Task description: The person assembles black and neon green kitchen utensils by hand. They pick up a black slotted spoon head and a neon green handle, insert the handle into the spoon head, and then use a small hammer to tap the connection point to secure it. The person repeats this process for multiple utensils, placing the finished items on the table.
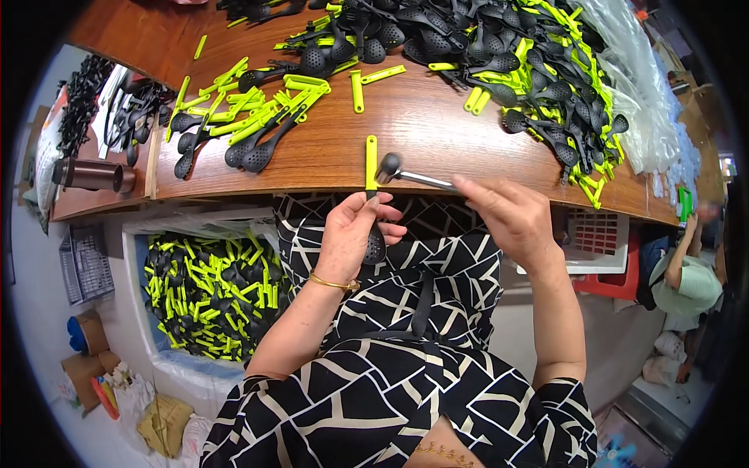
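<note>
My left hand (343, 234) is closed round a perforated black spoon with a lime-green handle (371, 161). The handle lies flat on the table near its front edge, and the holed bowl hangs down below my fingers. In my right hand (516, 220) is a small hammer (425, 179) with a dark, rounded head and a metal shaft. The hammer head is just right of the handle's lower part; whether they touch I cannot tell. Loose lime-green handles (265, 101) and black spoons (261, 156) lie to the left on the table.
A large heap of black spoons and green handles (538, 78) covers the back right of the wooden table (312, 175). Below left, a lined bin (152, 343) holds many spoons. A brown cylinder (94, 175) lies at left. Another person (690, 281) is at far right.
</note>
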Motion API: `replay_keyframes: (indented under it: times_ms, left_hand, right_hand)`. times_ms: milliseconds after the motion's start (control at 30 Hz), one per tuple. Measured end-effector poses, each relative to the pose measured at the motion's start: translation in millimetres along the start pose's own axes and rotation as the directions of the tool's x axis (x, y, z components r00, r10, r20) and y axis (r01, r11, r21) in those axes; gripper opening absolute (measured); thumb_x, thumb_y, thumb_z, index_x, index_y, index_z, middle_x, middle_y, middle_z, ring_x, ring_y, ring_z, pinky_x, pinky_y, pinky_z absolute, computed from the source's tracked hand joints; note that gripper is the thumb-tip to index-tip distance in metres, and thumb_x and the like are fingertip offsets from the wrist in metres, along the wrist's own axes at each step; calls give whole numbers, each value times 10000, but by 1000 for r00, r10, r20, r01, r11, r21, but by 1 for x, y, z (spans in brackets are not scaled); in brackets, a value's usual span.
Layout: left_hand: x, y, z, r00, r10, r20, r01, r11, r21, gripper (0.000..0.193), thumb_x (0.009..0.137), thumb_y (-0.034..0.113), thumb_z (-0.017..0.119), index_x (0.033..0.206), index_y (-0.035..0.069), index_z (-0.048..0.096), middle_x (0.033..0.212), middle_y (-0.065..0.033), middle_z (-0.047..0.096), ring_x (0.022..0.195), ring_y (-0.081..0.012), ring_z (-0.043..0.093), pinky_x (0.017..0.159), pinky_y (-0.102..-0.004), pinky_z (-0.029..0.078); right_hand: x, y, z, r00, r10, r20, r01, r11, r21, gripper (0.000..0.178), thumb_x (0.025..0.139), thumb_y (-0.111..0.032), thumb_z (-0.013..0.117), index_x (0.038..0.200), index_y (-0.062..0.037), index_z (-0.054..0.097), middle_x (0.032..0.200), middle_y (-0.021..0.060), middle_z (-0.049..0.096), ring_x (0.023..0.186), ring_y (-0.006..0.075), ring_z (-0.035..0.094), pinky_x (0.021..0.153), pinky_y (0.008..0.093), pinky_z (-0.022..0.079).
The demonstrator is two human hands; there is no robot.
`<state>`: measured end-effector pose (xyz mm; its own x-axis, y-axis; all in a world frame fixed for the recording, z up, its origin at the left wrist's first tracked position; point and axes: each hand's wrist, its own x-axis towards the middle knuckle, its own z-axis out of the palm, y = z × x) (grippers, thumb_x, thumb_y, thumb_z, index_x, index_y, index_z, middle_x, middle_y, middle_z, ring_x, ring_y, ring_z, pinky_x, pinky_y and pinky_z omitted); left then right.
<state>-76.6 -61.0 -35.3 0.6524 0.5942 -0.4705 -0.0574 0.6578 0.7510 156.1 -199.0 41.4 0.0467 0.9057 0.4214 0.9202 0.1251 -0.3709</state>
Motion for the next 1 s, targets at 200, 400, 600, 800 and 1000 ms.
replay_keyframes:
  times_ms: [200,400,600,800,1000]
  left_hand:
    - [2,2,-2,999,28,42,-29,999,16,293,1098,223,584,1237,-21,666,1028,-167,761,817,-223,777,715,-310,646]
    - [1,4,-2,1000,-8,25,7,999,42,293,1101,213,569,1263,-19,647,1043,-173,759,831,-229,780,714,-306,645]
    - [1,-4,-18,997,64,51,-66,996,55,315,1112,211,544,1309,-29,600,1040,-146,743,846,-210,761,751,-312,622]
    - [-48,-35,-166,807,435,-400,-349,897,271,323,1114,145,510,1361,-59,553,1154,-164,721,1006,-200,721,889,-298,563]
    - [-77,-5,-190,378,695,-612,-299,717,630,448,1076,111,559,1497,-27,490,1449,-131,581,1321,-241,552,1149,-382,405]
  right_hand:
    - [3,-6,19,999,34,30,-33,998,-58,492,835,15,749,1280,-194,769,974,65,766,791,215,744,654,319,604]
    - [9,-4,15,978,97,-186,-69,986,150,451,873,-19,712,1262,-238,776,944,65,758,789,235,739,677,353,599]
    - [14,27,10,943,285,170,-309,940,142,380,942,-86,720,1312,-170,740,960,128,695,855,327,702,776,411,571]
    - [52,76,-10,960,254,113,-221,944,-246,157,864,-88,764,1019,-69,779,1014,111,710,1032,342,665,923,431,536]
    - [148,85,81,987,-98,-124,77,984,-160,268,868,-110,736,1132,-146,766,1109,22,743,1048,269,665,913,393,555]
